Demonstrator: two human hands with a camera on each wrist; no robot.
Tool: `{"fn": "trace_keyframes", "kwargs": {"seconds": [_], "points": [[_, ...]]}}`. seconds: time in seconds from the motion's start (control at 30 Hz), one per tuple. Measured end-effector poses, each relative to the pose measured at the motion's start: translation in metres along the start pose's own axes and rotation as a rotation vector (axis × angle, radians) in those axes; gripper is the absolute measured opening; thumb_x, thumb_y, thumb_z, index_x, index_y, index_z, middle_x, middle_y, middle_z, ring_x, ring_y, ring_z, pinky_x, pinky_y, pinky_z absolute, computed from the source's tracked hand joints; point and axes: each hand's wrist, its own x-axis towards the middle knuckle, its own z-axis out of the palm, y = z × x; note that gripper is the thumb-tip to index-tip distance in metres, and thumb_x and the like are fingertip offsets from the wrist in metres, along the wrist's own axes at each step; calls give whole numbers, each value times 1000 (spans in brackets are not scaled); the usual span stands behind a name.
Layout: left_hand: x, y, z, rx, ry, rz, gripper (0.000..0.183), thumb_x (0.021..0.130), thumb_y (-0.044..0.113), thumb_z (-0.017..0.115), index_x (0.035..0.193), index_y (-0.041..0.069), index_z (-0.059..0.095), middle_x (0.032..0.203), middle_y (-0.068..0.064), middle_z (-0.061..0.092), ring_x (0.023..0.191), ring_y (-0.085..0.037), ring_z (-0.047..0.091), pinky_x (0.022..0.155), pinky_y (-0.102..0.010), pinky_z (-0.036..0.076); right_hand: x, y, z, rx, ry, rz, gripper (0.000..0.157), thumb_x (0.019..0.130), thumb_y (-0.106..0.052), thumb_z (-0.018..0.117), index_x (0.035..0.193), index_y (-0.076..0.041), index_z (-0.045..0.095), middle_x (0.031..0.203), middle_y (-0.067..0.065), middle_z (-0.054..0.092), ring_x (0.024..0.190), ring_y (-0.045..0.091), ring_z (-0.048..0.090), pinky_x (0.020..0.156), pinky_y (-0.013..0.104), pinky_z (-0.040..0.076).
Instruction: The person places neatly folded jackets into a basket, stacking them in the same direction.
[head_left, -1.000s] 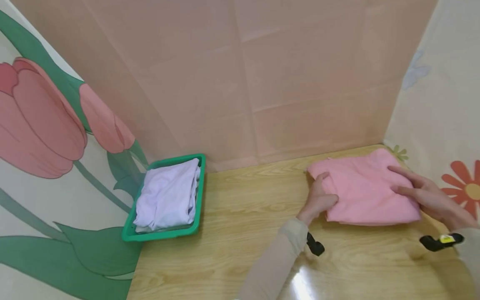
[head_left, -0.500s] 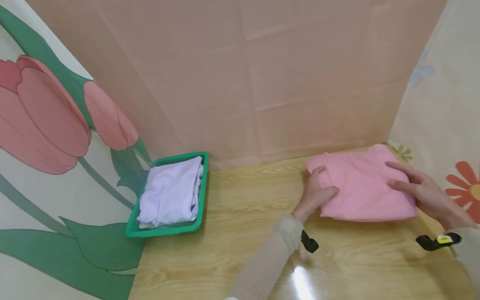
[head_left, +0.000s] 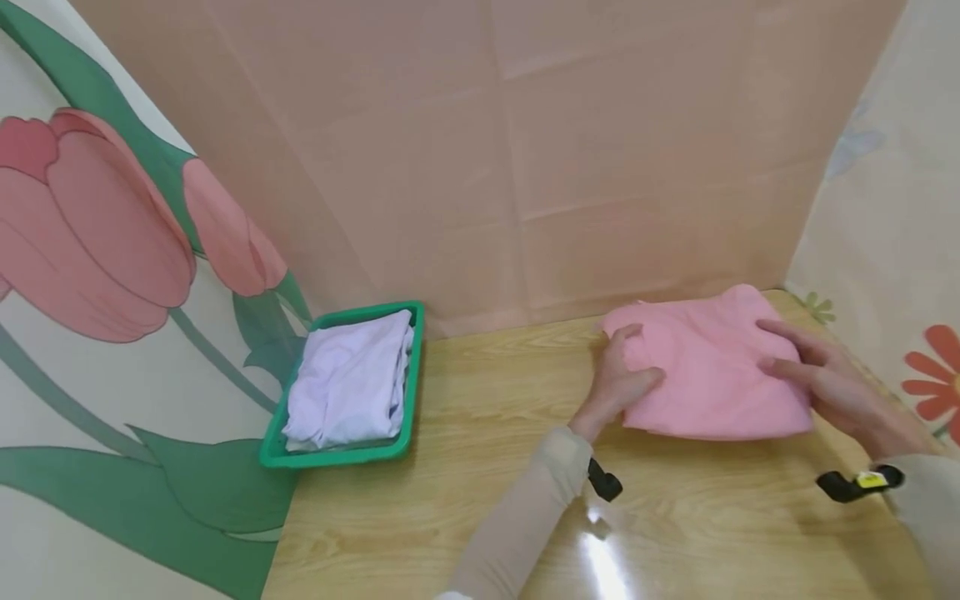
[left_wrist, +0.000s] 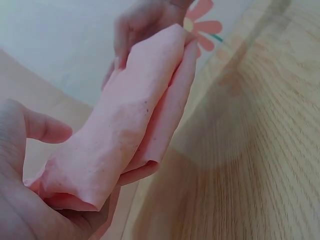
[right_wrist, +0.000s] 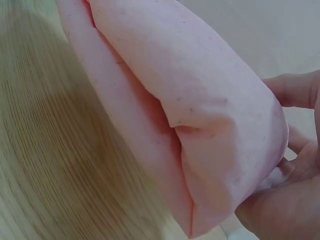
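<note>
A folded pink cloth is held between both hands at the right of the head view, its layers stacked in a thick bundle. My left hand grips its left side, thumb on top and the other fingers partly hidden under the fold. The right hand holds the opposite side, with fingers beneath it in the right wrist view. Open folds along the near edge show in the left wrist view, where the cloth slants above the wooden surface with a shadow under it.
A green basket with folded pale lilac cloth stands at the left of the wooden table. A brownish-pink sheet hangs behind. Flower-patterned walls flank the table on both sides.
Both hands have carried the pink cloth a little to the left, toward the basket, keeping their grips. The head view has shifted slightly, so the basket appears farther right.
</note>
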Motion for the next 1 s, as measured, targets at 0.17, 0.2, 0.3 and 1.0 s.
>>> {"fn": "trace_keyframes", "kwargs": {"seconds": [0.17,0.2,0.3,1.0], "points": [[1,-3,-11,4,17,7,81,74,2,83,146,29,59,146,14,60,134,-6,53,114,-35,44,5,-3,12,93,-40,-42,72,110,-9,57,172,-29,25,167,-2,22,106,0,65,82,24,60],[1,-4,-13,6,20,5,81,74,1,82,147,29,59,146,14,60,134,-6,53,114,-35,44,6,-3,15,109,-48,-45,73,110,-7,56,172,-28,24,168,-1,21,107,0,65,82,24,60],[1,-6,-18,18,34,-6,83,72,0,81,147,30,59,146,13,60,133,-7,53,113,-36,45,9,-4,23,149,-63,-53,73,109,-5,55,172,-27,25,169,-1,20,108,1,65,82,24,60],[0,-18,-63,32,65,-13,92,65,-16,64,148,25,57,150,5,58,119,-14,53,97,-32,50,30,-4,72,305,-104,-188,70,106,7,54,169,-15,33,164,1,31,114,0,63,87,21,59]]}}
